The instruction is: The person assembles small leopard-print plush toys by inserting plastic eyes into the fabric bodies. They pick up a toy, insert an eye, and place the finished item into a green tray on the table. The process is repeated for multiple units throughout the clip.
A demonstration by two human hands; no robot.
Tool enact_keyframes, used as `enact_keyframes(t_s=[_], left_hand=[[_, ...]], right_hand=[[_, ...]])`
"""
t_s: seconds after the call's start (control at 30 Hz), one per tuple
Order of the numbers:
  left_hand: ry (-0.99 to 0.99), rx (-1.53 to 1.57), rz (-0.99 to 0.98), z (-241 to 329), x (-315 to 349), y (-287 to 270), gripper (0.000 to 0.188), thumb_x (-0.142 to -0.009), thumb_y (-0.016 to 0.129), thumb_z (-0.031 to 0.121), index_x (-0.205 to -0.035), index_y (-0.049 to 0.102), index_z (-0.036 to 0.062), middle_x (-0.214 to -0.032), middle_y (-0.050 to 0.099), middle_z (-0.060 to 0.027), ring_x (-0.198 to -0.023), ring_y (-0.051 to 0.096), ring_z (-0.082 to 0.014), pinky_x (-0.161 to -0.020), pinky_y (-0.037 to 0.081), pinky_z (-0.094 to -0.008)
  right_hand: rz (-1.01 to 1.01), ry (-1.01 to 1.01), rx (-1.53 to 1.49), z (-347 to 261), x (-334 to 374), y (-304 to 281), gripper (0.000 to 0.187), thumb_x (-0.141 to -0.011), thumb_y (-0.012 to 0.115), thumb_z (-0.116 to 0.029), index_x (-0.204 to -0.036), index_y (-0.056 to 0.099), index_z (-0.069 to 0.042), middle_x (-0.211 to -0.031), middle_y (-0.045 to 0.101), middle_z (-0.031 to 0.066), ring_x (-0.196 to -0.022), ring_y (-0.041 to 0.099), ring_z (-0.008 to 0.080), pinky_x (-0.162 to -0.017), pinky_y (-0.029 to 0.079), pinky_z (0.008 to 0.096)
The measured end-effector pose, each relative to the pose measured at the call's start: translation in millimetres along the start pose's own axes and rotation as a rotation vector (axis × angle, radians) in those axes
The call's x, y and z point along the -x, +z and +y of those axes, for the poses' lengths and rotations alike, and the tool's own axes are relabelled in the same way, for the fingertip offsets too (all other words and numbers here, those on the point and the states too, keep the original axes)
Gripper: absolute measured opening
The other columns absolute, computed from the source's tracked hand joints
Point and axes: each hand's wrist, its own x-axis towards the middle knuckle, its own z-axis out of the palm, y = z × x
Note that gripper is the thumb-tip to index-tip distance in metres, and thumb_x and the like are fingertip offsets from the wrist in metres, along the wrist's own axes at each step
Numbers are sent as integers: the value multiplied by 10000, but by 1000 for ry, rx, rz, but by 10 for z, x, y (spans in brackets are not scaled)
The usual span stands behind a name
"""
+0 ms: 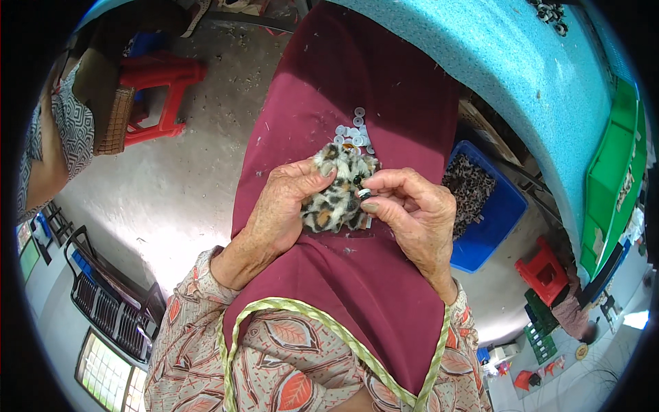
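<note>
Leopard-print plush (334,196) gripped by left hand (278,213); right hand (412,213) pinches white washer (364,193)

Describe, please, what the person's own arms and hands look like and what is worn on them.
Both hands are bare: the left hand and the right hand carry no gloves, and no rings or watch show. The skin is creased. Each forearm ends in a loose sleeve of beige cloth printed with orange-red leaf shapes outlined in grey. A maroon apron with a pale green braided edge covers the lap.
</note>
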Motion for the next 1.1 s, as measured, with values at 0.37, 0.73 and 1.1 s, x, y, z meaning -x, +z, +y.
enact_keyframes(t_s=[0.37, 0.73, 1.1], left_hand=[[18, -77, 31, -54, -29, -28, 212, -910, 583, 143, -1037, 638, -17, -944, 672, -72, -822, 626, -114, -757, 508, -252], [87, -390, 3, -11, -3, -20, 107, -864, 647, 96, -903, 667, -2, -790, 652, -27, -702, 588, -72, -621, 484, -212], [200, -495, 66, -99, 31, -13, 169, -798, 652, -18, -962, 690, -5, -760, 667, -18, -699, 585, -60, -627, 500, -221]], right_hand=[[-96, -232, 221, 105, -145, -6, 189, -684, 718, 30, -867, 671, 18, -776, 652, 97, -700, 635, 182, -617, 492, 278], [-107, -188, 261, 146, -155, -50, 184, -674, 721, 24, -851, 674, 7, -744, 644, 82, -659, 626, 156, -587, 482, 279], [-121, -146, 316, 53, -92, -81, 153, -691, 706, 30, -832, 647, 8, -738, 638, 116, -648, 642, 232, -576, 492, 309]])
